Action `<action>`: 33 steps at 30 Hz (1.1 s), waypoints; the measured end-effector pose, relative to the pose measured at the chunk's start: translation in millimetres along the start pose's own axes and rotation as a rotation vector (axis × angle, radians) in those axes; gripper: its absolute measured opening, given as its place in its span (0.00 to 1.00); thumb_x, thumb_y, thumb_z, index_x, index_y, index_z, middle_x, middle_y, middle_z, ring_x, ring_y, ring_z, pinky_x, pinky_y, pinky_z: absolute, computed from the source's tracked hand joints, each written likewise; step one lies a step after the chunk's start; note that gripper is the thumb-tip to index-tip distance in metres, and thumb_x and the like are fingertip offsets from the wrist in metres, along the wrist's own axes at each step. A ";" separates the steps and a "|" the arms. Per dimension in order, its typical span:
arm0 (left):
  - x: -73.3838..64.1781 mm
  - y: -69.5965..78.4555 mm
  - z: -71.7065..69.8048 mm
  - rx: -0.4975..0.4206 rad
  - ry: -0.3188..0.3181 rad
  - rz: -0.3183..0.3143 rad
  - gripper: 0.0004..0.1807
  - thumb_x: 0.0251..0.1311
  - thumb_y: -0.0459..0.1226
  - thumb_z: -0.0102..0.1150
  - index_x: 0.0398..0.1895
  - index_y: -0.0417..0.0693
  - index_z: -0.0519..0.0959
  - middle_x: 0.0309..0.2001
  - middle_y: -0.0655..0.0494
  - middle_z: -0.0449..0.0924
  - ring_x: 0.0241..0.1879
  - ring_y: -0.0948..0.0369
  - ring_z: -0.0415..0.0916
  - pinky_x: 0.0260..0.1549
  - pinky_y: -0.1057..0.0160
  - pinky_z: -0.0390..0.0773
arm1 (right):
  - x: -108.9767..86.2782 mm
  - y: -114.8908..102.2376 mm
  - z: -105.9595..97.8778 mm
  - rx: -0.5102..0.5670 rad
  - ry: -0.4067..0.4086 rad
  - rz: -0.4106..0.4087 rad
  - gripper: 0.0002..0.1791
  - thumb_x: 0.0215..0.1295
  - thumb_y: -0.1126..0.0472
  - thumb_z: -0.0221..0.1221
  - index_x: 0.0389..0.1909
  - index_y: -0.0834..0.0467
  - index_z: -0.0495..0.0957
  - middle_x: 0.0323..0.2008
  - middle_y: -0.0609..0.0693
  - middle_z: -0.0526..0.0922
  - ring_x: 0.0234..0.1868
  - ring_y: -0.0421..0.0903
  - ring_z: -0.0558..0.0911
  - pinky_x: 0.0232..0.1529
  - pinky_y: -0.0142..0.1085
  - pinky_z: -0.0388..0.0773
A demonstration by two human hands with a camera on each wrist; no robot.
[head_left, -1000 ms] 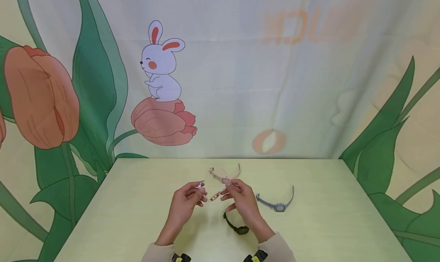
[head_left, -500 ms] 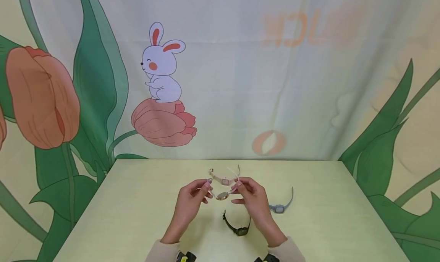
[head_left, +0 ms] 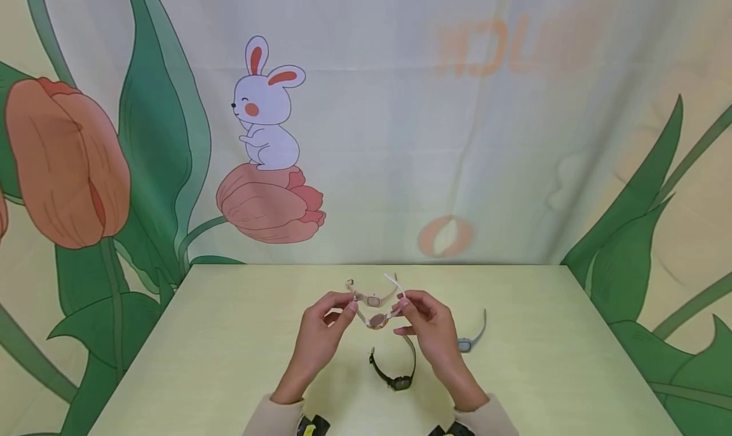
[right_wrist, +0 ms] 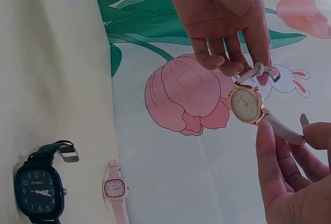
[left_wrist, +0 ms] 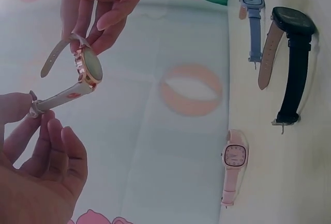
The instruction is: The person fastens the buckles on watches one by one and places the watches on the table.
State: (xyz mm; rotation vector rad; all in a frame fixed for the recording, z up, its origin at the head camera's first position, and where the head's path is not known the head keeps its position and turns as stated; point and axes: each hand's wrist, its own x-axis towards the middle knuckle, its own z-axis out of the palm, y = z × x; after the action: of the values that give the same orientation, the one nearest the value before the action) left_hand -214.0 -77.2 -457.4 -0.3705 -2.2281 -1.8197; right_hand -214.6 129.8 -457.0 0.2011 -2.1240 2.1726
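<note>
A wristwatch with a white strap and rose-gold round case (head_left: 377,321) is held up between both hands above the table. My left hand (head_left: 323,328) pinches the buckle end of its strap between thumb and fingers. The other strap half is pinched by my right hand (head_left: 431,328), its free tip sticking up past the fingers. In the right wrist view the white watch's dial (right_wrist: 246,105) faces the camera, with its buckle (right_wrist: 274,73) at the left hand's fingertips. The left wrist view shows the case (left_wrist: 89,66) from the side, the strap bent.
On the pale table (head_left: 229,360) lie a black watch (head_left: 402,382) in front of the hands, a pink watch (head_left: 373,300) behind them, and a blue watch (head_left: 466,344) to the right, partly hidden by the right hand. A printed curtain (head_left: 366,137) hangs behind the table.
Both hands have shifted right and spread slightly apart with the white watch. Its face has turned into view of the head camera. The watches on the table lie where they were.
</note>
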 end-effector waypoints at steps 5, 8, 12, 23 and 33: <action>1.5 2.7 0.7 -0.020 0.001 0.003 0.11 0.67 0.42 0.60 0.47 0.50 0.84 0.47 0.54 0.84 0.44 0.64 0.79 0.42 0.69 0.81 | -0.7 -4.6 -0.4 -0.012 0.000 -0.011 0.09 0.71 0.62 0.58 0.47 0.61 0.80 0.40 0.62 0.84 0.37 0.43 0.86 0.35 0.39 0.86; 2.6 3.9 1.5 -0.048 -0.004 -0.004 0.11 0.67 0.41 0.60 0.48 0.49 0.83 0.48 0.51 0.84 0.43 0.63 0.80 0.41 0.69 0.82 | -1.1 -7.9 -0.6 -0.024 0.003 -0.018 0.08 0.71 0.62 0.57 0.47 0.60 0.80 0.40 0.60 0.84 0.37 0.43 0.86 0.35 0.39 0.86; 3.6 6.7 2.9 -0.052 -0.009 -0.020 0.10 0.66 0.41 0.60 0.48 0.50 0.83 0.46 0.53 0.85 0.40 0.62 0.81 0.39 0.69 0.82 | -2.7 -13.4 -1.3 -0.024 0.008 -0.042 0.09 0.71 0.64 0.57 0.49 0.59 0.79 0.40 0.61 0.84 0.38 0.43 0.85 0.34 0.40 0.86; 5.4 13.7 8.4 -0.004 -0.031 0.024 0.09 0.67 0.42 0.59 0.47 0.53 0.82 0.47 0.56 0.84 0.49 0.63 0.78 0.47 0.65 0.80 | -3.1 -21.2 -3.9 -0.037 0.041 -0.099 0.09 0.69 0.65 0.58 0.47 0.62 0.79 0.39 0.62 0.85 0.38 0.41 0.86 0.38 0.38 0.86; 5.3 17.9 11.0 -0.008 -0.060 0.074 0.10 0.67 0.44 0.59 0.48 0.53 0.82 0.46 0.57 0.84 0.50 0.61 0.79 0.49 0.64 0.80 | -4.6 -25.0 -5.2 -0.126 0.076 -0.140 0.08 0.67 0.62 0.62 0.44 0.60 0.81 0.37 0.60 0.86 0.39 0.41 0.86 0.41 0.35 0.85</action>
State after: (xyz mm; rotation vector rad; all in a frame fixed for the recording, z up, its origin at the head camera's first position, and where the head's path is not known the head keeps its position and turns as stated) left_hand -213.1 -62.8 -441.3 -0.5079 -2.2156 -1.8031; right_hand -206.1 135.7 -433.2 0.2451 -2.1277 1.9325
